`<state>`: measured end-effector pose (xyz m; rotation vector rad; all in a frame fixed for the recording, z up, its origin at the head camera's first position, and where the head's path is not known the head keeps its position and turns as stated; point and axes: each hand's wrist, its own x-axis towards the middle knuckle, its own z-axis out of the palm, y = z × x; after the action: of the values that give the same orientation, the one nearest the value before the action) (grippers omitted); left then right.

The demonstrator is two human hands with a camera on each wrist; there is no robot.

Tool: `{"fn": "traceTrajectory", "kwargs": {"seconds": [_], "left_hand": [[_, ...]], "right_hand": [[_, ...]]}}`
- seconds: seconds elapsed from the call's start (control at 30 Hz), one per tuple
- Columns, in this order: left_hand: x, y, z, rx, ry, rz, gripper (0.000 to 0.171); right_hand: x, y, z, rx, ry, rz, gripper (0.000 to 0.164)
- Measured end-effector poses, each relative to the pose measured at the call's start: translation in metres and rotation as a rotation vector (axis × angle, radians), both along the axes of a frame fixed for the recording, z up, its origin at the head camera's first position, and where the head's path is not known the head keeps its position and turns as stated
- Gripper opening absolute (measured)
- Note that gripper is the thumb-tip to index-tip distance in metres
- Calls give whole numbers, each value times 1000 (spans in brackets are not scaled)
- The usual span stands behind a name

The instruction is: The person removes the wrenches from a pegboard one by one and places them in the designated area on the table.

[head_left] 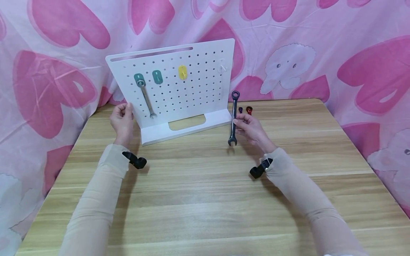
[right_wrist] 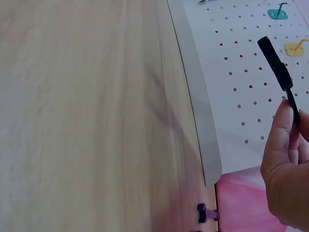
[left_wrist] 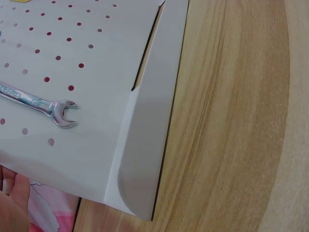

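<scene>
A white pegboard (head_left: 179, 89) stands tilted on its flanged base. My left hand (head_left: 122, 122) grips its left edge; only part of that hand (left_wrist: 13, 203) shows in the left wrist view. In my right hand (head_left: 251, 129), a dark combination wrench (head_left: 234, 117) is pinched upright by the middle, ring end up, in front of the board's right edge. The right wrist view has this wrench (right_wrist: 277, 65) edge-on above the fingertips. A silver wrench (head_left: 147, 99) hangs from the leftmost green hook (head_left: 139, 80), its open end (left_wrist: 63, 113) near the board's bottom.
Along the board stand a second green hook (head_left: 157, 76), a yellow hook (head_left: 182, 72) and a clear hook (head_left: 222, 66). Behind my right hand lie a red wrench (head_left: 249, 109) and a purple wrench (head_left: 240, 110). A pink patterned curtain (head_left: 288, 71) hangs behind the wooden table (head_left: 192, 199).
</scene>
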<state>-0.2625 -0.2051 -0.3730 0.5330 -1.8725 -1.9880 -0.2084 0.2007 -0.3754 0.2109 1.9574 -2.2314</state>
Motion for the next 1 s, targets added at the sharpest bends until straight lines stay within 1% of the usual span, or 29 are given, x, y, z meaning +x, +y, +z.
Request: {"fn": "traceTrajectory", "kwargs": {"seconds": [0.1, 0.23, 0.37, 0.5, 0.73, 0.93, 1.0], "left_hand": [[0, 0, 0, 1, -2, 5, 27], [0, 0, 0, 0, -1, 4, 27], [0, 0, 0, 0, 0, 1, 27], [0, 0, 0, 6, 0, 0, 28], [0, 0, 0, 0, -10, -3, 28], [0, 0, 0, -4, -15, -2, 29], [0, 0, 1, -2, -17, -1, 29]], "right_hand": [[1, 4, -2, 11, -9, -8, 7], [2, 10, -2, -17, -35, -18, 6], [3, 16, -2, -35, -37, -18, 6], [3, 21, -3, -34, -36, -29, 6], [6, 32, -4, -1, -65, -48, 6], [6, 41, -8, -100, -65, -69, 5], [6, 44, -9, -96, -63, -77, 5]]}}
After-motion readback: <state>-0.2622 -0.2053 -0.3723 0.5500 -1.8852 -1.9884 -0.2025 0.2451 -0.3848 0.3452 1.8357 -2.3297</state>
